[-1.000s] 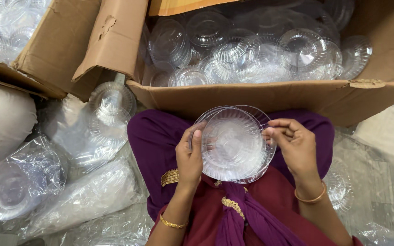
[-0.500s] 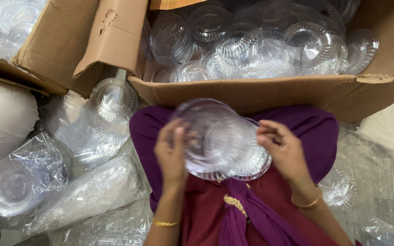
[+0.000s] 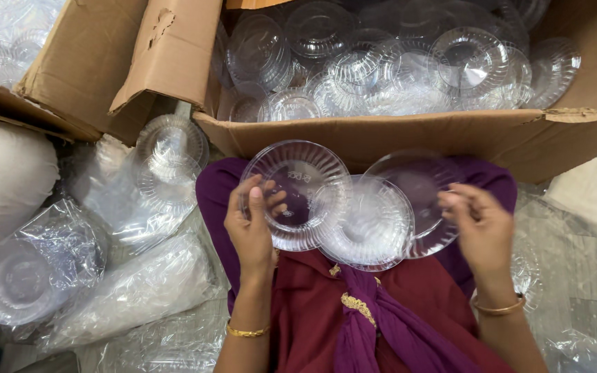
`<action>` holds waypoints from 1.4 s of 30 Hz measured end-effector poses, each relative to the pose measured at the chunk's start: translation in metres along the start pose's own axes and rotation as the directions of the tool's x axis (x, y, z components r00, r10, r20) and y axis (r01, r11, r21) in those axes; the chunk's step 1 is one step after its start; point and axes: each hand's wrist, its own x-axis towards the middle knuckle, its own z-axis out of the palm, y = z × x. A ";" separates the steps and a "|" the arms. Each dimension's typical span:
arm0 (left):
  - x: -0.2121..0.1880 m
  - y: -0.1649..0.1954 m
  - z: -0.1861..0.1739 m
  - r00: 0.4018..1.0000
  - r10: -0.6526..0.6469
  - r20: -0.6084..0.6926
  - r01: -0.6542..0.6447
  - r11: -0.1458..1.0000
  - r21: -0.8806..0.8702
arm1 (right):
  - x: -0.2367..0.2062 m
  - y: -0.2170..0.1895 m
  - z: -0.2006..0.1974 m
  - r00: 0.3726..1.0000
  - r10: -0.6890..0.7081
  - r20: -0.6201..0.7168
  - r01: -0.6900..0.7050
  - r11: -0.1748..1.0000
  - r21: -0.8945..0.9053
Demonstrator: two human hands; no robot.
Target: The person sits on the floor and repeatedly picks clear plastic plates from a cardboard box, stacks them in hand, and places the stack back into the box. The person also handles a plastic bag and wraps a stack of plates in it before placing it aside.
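left hand [image 3: 251, 228] grips one clear ribbed plate [image 3: 297, 193] by its rim | right hand [image 3: 481, 231] pinches the overlapping plates [image 3: 409, 204] above the lap, before the cardboard box [image 3: 409, 141] | advice: peel slowly, holding rims only

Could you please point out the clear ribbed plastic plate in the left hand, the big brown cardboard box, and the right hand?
Clear ribbed plastic plate [image 3: 297, 186], head view, its ribbed centre.
Big brown cardboard box [image 3: 409, 138], head view, its front wall.
Right hand [image 3: 481, 231], head view, its back.
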 end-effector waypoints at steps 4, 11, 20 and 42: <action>-0.005 -0.004 0.012 0.999 -0.010 0.033 0.009 1.000 0.018 | -0.011 -0.017 0.020 0.859 -0.504 0.086 0.468 0.706 -0.532; -0.022 -0.021 0.036 0.981 -0.070 0.184 0.070 0.998 0.003 | -0.007 -0.026 0.056 0.972 0.164 0.170 -0.204 0.947 0.249; -0.007 -0.001 0.043 0.941 -0.029 0.336 0.007 0.998 0.067 | -0.007 -0.022 0.008 0.998 0.051 -0.027 -0.039 0.945 0.324; 0.027 -0.072 0.035 0.759 -0.518 0.396 -0.134 0.470 0.872 | -0.008 0.034 0.061 0.811 0.431 0.396 -0.347 0.899 -0.266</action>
